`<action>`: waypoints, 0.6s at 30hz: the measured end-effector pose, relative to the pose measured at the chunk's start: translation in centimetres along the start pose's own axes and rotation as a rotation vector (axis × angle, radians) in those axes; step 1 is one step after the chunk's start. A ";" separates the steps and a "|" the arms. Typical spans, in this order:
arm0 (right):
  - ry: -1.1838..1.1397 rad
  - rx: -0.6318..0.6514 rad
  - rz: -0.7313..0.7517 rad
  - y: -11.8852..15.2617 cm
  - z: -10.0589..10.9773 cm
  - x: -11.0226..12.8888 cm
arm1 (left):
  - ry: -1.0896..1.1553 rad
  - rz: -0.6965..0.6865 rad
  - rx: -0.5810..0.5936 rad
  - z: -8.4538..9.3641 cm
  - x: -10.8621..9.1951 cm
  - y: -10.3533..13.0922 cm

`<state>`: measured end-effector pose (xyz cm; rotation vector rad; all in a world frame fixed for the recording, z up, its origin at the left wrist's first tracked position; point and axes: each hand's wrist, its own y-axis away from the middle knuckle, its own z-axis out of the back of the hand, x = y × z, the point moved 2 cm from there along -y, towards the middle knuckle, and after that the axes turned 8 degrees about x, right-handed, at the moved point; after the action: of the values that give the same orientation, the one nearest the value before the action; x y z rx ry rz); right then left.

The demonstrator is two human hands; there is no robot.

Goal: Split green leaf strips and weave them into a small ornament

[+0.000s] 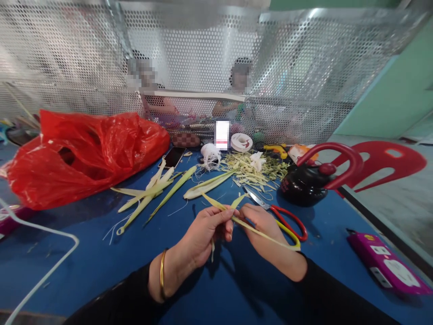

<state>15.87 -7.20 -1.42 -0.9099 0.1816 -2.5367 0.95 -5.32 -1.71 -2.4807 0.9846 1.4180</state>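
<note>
My left hand [199, 237], with a gold bangle at the wrist, pinches narrow pale yellow-green corn husk strips [214, 202] between thumb and fingers. Against it, my right hand [262, 230] has its fingers curled round the strips, with the fingertips partly hidden. One long strip trails across the back of that hand towards the wrist. Scissors [264, 204] with red and yellow handles lie slightly open just beyond my right hand. More corn husks [149, 194] are spread out ahead on the left, and a wide husk leaf [206, 186] lies straight in front.
A red plastic bag [98, 149] fills the left side of the blue table [111, 271]. Behind the husks sit a phone [173, 157], white string [210, 155], a tape roll [241, 141] and husk scraps [257, 174]. On the right are a dark kettle [302, 183] and a purple box [387, 262].
</note>
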 end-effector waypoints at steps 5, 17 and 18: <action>0.041 -0.046 -0.013 0.1 -0.2 -0.2 | 0.009 0.009 -0.013 -0.1 -0.5 0.3; -0.150 0.004 0.230 2.5 1.6 4.0 | 0.197 -0.099 -0.369 1.0 -2.1 0.1; -0.191 0.017 0.235 3.5 2.0 4.4 | 0.216 -0.085 -0.356 1.0 -1.9 0.1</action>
<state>15.37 -12.21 1.75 -1.0513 0.1954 -2.2199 -0.46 -4.07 -0.70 -2.9430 0.6956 1.4290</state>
